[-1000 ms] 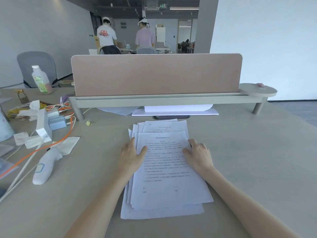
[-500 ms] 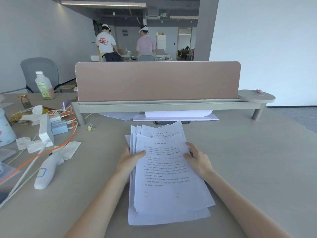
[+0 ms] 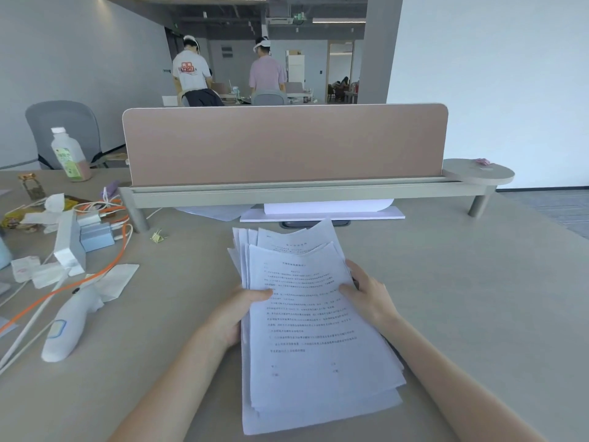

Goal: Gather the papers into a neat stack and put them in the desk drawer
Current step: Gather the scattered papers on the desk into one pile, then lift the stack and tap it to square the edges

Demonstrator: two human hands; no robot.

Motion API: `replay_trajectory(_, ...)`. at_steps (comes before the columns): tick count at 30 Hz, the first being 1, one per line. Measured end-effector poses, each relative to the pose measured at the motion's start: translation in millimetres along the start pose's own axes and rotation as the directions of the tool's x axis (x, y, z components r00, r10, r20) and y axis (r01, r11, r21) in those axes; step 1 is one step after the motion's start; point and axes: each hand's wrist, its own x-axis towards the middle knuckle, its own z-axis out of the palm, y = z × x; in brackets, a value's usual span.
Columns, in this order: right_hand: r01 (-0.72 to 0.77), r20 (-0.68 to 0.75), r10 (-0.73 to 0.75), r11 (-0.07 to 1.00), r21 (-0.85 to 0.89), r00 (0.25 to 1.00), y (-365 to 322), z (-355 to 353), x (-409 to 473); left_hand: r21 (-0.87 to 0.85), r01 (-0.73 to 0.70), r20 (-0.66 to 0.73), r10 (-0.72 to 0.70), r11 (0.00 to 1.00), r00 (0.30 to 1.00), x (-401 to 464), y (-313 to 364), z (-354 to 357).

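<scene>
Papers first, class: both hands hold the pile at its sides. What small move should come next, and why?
Probably stand the papers on edge and tap them square on the desk. The left hand and right hand grip both sides, yet sheets fan out unevenly at top and bottom, so the pile is not neat yet.

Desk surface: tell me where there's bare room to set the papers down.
Bare desk runs right of the papers out to the shelf leg. A narrower strip lies between the left hand and the white handheld device. The far left is crowded with cables, boxes and wrappers.
</scene>
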Motion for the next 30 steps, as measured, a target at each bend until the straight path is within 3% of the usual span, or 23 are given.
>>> replay_trajectory(6,-0.002,-0.002,0.002,1.0,-0.005,1.0,0,0,-1,0.182,-0.041,-0.145,0.068,0.982,0.987,0,2,6)
replay_trajectory(10,-0.009,0.02,0.009,1.0,0.005,1.0,-4,-2,-6,0.229,-0.096,-0.136,0.13,0.969,0.982,-5,1,6)
replay_trajectory(13,-0.026,0.047,0.016,0.972,0.232,0.999,6,-6,1,0.138,-0.164,-0.114,0.18,0.977,0.977,-13,12,5)
replay_trajectory(15,-0.104,0.074,0.078,0.886,0.451,0.994,4,-17,3,0.071,-0.234,-0.09,0.239,0.97,0.967,-21,27,7)
replay_trajectory(18,-0.111,0.121,0.055,0.842,0.528,0.991,-24,-44,-7,0.02,-0.341,-0.038,0.342,0.94,0.939,-40,53,14)
replay_trajectory(22,0.1,-0.084,-0.066,0.861,0.499,0.994,-61,-70,-14,0.037,-0.486,-0.099,0.487,0.873,0.868,-60,88,26)
replay_trajectory(26,0.252,-0.286,-0.121,0.841,0.48,0.95,-98,-85,-21,0.076,-0.63,-0.107,0.635,0.773,0.765,-78,118,34)
replay_trajectory(30,0.363,-0.351,-0.193,0.768,0.527,0.916,-119,-88,-33,0.02,-0.672,-0.139,0.668,0.74,0.731,-84,126,35)
